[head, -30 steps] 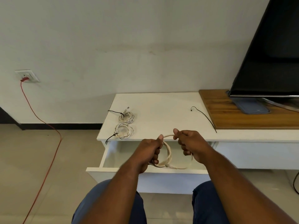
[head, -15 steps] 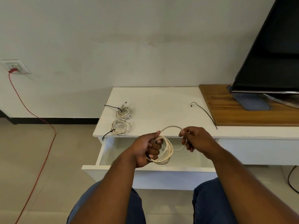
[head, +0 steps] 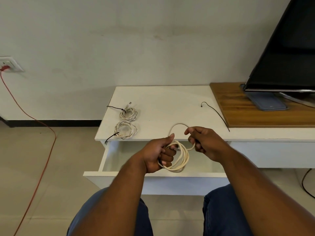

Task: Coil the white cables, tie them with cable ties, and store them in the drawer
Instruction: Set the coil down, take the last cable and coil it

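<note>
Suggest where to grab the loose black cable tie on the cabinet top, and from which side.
Pinch the cable tie at its hooked far end, which seems to curl up off the cabinet top, coming from above. The rest lies flat and thin, probably hard to get fingers under.

1. White cable (head: 186,156): the span between the hands was short and low 1.0 s ago; it now stands as a tall arch reaching over the near edge of the cabinet top (head: 162,103).
2. Slack tail under the right hand (head: 207,142): drawn up to a small loop.
3. Coil in the left hand (head: 156,150): fuller, more turns.
</note>
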